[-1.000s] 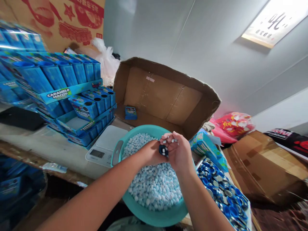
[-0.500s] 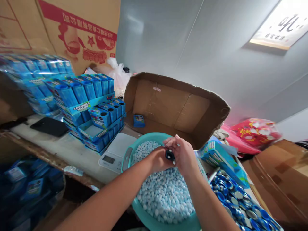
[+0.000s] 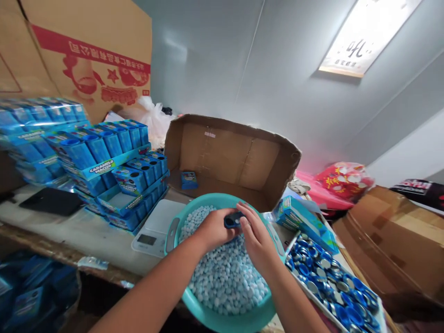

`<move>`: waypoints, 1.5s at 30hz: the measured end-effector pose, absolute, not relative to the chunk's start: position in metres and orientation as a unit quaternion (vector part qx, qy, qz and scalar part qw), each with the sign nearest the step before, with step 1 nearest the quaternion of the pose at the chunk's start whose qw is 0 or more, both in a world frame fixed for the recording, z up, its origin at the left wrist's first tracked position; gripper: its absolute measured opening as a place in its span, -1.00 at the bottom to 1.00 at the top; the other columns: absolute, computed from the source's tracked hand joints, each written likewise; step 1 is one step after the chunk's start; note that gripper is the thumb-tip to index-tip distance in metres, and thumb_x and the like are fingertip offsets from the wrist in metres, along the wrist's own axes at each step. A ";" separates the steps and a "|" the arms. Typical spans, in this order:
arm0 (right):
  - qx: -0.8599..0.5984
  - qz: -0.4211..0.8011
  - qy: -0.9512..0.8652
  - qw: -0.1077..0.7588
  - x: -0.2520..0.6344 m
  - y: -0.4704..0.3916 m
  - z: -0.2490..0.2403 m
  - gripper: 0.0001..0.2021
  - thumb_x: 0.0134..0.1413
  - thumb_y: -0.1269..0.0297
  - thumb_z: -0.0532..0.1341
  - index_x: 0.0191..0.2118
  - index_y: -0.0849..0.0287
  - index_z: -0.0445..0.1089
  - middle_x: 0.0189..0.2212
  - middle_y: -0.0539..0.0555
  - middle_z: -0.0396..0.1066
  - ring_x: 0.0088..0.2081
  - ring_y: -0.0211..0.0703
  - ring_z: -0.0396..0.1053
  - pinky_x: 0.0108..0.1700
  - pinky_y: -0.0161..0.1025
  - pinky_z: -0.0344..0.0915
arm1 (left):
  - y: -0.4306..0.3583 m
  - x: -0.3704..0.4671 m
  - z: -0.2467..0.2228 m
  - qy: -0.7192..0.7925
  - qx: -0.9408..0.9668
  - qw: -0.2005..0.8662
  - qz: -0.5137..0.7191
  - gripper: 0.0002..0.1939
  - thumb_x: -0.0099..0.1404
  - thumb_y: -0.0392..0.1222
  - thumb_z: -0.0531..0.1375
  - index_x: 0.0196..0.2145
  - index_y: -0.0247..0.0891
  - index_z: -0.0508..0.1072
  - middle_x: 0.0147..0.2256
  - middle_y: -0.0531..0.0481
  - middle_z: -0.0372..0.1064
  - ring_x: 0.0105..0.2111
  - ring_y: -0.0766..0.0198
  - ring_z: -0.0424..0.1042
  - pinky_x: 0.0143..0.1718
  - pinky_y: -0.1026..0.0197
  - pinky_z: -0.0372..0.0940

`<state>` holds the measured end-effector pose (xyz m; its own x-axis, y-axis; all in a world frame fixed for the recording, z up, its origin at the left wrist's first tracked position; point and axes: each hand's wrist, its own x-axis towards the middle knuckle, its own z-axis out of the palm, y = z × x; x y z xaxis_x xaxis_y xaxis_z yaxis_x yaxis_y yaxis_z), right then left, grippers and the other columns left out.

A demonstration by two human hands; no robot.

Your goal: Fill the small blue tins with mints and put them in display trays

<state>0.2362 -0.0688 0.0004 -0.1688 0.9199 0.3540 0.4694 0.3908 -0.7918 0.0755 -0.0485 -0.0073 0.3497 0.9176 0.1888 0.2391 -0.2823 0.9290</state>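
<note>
My left hand [image 3: 217, 229] grips a small dark blue box [image 3: 233, 220] with a round hole in its upturned end; something pale shows inside the hole. Against the box's right side lies my right hand [image 3: 255, 233], its fingers stretched out and slightly cupped. Whether candies are under those fingers is hidden. Both hands hover above a turquoise basin [image 3: 194, 303] heaped with small white and pale blue candies [image 3: 231, 277].
Left of the basin sits a white digital scale [image 3: 156, 226], beside stacked trays of blue boxes [image 3: 100, 164]. Behind stands a cardboard carton [image 3: 225, 157] holding one blue box [image 3: 189, 180]. At right, a tray holds many blue and silver lids [image 3: 329, 277] near a blue display carton [image 3: 305, 222].
The view has shifted, so the scene sits further left. The box has tilted in my left hand, and my right hand has turned from cupped above the opening to lying along its side.
</note>
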 end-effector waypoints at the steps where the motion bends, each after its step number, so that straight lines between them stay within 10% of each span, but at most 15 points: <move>1: -0.489 0.236 -0.721 0.431 0.242 -0.071 -0.002 -0.60 0.35 0.07 0.06 0.17 0.06 0.40 0.24 0.16 0.30 0.28 0.05 0.20 0.34 0.12 0.07 | -0.050 0.074 -0.006 0.425 0.701 0.415 0.394 -0.40 0.16 -0.19 0.32 0.18 -0.24 0.42 0.06 -0.10 0.49 -0.01 0.07 0.49 0.03 0.13 0.37; 14: -0.476 0.205 -0.740 0.429 0.250 -0.068 -0.010 -0.76 0.21 0.37 0.10 -0.10 0.09 0.47 0.05 0.14 0.40 0.10 -0.03 0.36 0.17 -0.04 0.29 | -0.051 0.067 0.005 0.434 0.772 0.278 0.372 -0.64 0.22 -0.15 0.30 -0.02 -0.21 0.51 0.01 -0.07 0.50 0.04 0.11 0.45 0.11 0.12 0.31; 20: -0.503 0.289 -0.676 0.455 0.259 -0.072 -0.016 -0.59 0.18 0.29 0.08 0.15 0.13 0.25 0.07 0.20 0.42 0.06 -0.02 0.42 0.10 0.00 0.36 | -0.050 0.063 0.006 0.439 0.784 0.270 0.345 -0.52 0.23 -0.13 0.31 0.10 -0.19 0.45 0.09 -0.08 0.45 0.10 0.09 0.40 0.16 0.11 0.23; 29: -0.530 0.116 -0.840 0.020 0.254 -0.111 -0.004 -0.38 0.00 -0.13 0.36 0.10 0.17 0.44 0.06 0.31 0.39 0.12 0.34 0.28 0.14 0.21 0.22 | -0.052 0.063 0.011 0.505 0.752 0.272 0.325 -0.73 0.14 -0.08 0.37 -0.30 -0.19 0.38 -0.27 0.04 0.44 -0.24 0.17 0.41 -0.24 0.21 0.22; 34: -0.508 0.146 -0.849 -0.025 0.243 -0.094 -0.012 -0.64 0.25 0.23 0.21 0.07 0.33 0.43 0.02 0.34 0.43 0.05 0.20 0.39 0.07 -0.02 0.30 | -0.051 0.061 0.010 0.523 0.737 0.290 0.316 -0.68 0.08 -0.08 0.40 -0.32 -0.19 0.36 -0.29 0.05 0.43 -0.26 0.17 0.41 -0.29 0.22 0.19; 40: -0.500 0.206 -0.838 0.067 0.249 -0.092 -0.015 -0.82 0.27 0.34 0.09 -0.21 0.20 0.45 -0.19 0.19 0.50 -0.16 0.02 0.47 -0.14 -0.18 0.29 | -0.050 0.059 0.005 0.514 0.711 0.360 0.318 -0.36 0.04 -0.08 0.43 0.07 -0.20 0.38 -0.01 -0.13 0.48 -0.02 -0.01 0.46 -0.10 0.14 0.29; 45: -0.506 0.279 -0.740 0.345 0.251 -0.088 0.003 -0.74 0.28 0.18 0.09 -0.42 0.12 0.35 -0.51 0.00 0.33 -0.43 -0.15 0.29 -0.37 -0.25 0.16 | -0.050 0.058 0.007 0.431 0.746 0.392 0.323 -0.70 0.18 -0.19 0.30 -0.10 -0.16 0.53 -0.12 -0.02 0.55 -0.09 0.08 0.50 -0.12 0.19 0.29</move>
